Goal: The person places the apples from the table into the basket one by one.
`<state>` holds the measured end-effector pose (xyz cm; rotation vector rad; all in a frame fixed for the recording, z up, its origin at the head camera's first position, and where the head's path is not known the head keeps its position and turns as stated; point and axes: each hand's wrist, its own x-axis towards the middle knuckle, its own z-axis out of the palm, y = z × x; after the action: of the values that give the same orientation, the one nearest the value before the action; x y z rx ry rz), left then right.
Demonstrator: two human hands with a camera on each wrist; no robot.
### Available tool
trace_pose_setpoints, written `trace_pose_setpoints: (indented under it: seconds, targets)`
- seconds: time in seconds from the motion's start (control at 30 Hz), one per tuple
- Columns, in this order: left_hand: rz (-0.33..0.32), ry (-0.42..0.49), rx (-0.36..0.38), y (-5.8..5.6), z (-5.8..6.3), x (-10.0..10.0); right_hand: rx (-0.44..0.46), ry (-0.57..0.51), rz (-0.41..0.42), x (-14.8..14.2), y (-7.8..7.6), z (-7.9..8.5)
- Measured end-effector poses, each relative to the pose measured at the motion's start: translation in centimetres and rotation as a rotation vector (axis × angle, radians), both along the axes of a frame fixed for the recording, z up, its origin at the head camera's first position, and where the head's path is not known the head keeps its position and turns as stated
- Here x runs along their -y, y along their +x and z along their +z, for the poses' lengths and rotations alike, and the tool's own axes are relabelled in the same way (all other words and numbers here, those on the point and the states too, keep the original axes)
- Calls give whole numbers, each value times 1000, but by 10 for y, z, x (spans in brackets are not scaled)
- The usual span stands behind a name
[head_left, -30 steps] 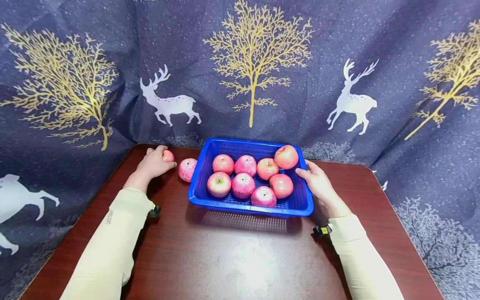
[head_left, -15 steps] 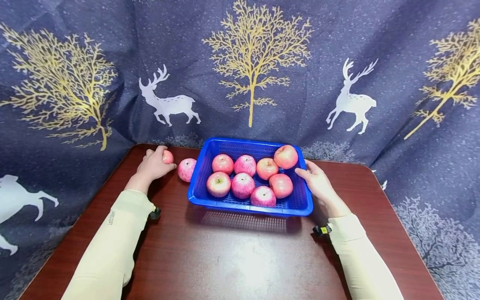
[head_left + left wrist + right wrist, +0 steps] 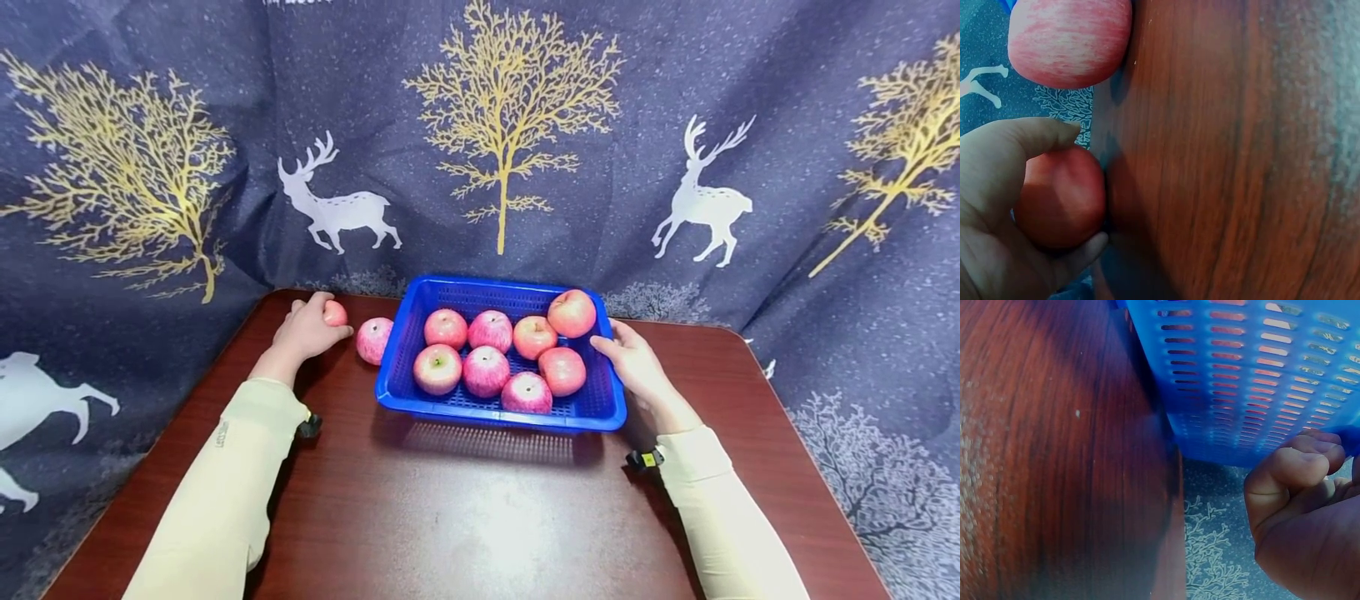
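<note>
At the table's back left corner, my left hand (image 3: 306, 327) holds a red apple (image 3: 335, 313). The left wrist view has thumb and fingers on either side of that apple (image 3: 1063, 197), which sits at the wooden surface. A second apple (image 3: 372, 341) stands between this hand and a blue plastic basket (image 3: 495, 418), close against the basket's left side. Several apples (image 3: 486, 372) lie inside the basket. My right hand (image 3: 633, 360) grips the basket's right rim, thumb on top. Its fingers curl by the slotted wall (image 3: 1235, 381) in the right wrist view.
The brown wooden table (image 3: 450, 517) ends just behind the basket. A dark blue cloth (image 3: 570, 208) with gold trees and white deer hangs behind it and at both sides. Bare wood lies in front of the basket.
</note>
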<state>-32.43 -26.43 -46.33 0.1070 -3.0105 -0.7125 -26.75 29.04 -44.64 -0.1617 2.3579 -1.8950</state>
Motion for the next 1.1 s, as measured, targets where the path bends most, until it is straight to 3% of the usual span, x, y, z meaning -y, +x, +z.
trace_pose_setpoints:
  seconds: [0.47, 0.77, 1.1]
  targets:
    - [18, 117, -91, 3, 3, 3, -6, -6, -4, 1, 2, 1]
    - [15, 213, -216, 1, 25, -7, -3, -17, 0, 3, 1, 0]
    - [27, 243, -280, 4, 53, -27, -5, 3, -6, 2, 1, 1]
